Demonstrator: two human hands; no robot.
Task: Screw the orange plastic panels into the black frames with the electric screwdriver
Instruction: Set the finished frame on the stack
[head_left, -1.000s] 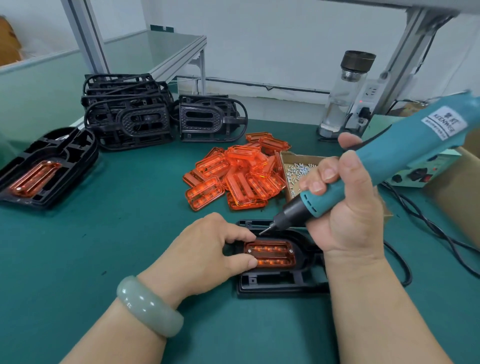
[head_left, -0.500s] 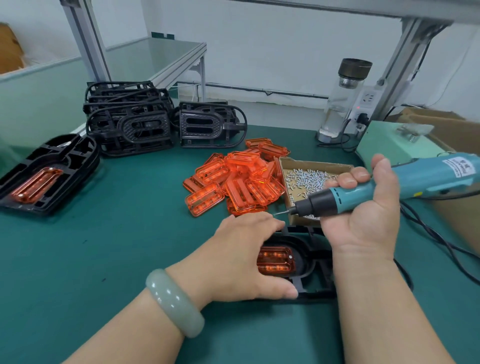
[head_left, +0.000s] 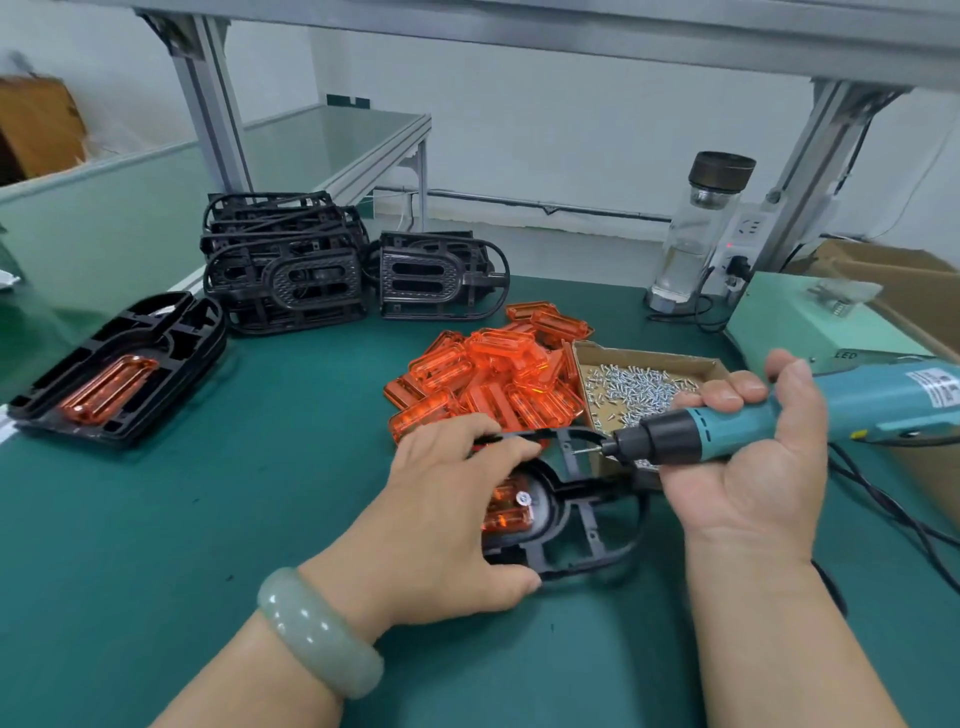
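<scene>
Where the hands meet: a black frame (head_left: 553, 512) lies on the green mat (head_left: 208, 519) near centre; an orange panel (head_left: 506, 512) sits in its left pocket, partly hidden by the left hand (head_left: 441, 519); one silver screw (head_left: 522, 499) shows at the panel's right end.
Left hand: clamped on the frame, fingers curled over the far rim, thumb on the near edge; a pale green bangle (head_left: 317, 629) circles the wrist.
Right hand (head_left: 748, 467): palm up at right of the frame, fingers wrapped round the teal screwdriver (head_left: 852, 402); thumb up behind the barrel.
Screwdriver: lying almost level, bit pointing left; the tip hangs just above the frame's far right rim, touching nothing that can be made out; its cable (head_left: 893, 512) trails off to the right.
Loose panels: an orange pile (head_left: 498, 374) just beyond the frame, against the left side of the screw box (head_left: 649, 358).
Screw box: shallow cardboard, beyond the right hand's fingers; silver screws (head_left: 634, 387) heaped inside.
Bare frames: a black stack (head_left: 285, 265) at far left; a single frame (head_left: 436, 275) just to its right.
Fitted frames: a short stack (head_left: 119, 364) at the left edge, well apart from the hands; the top one carries an orange panel.
Far right: a glass bottle (head_left: 696, 234) with a dark cap; a wall socket (head_left: 743, 244) beside it; a pale green power unit (head_left: 810, 322); a brown carton (head_left: 893, 280).
</scene>
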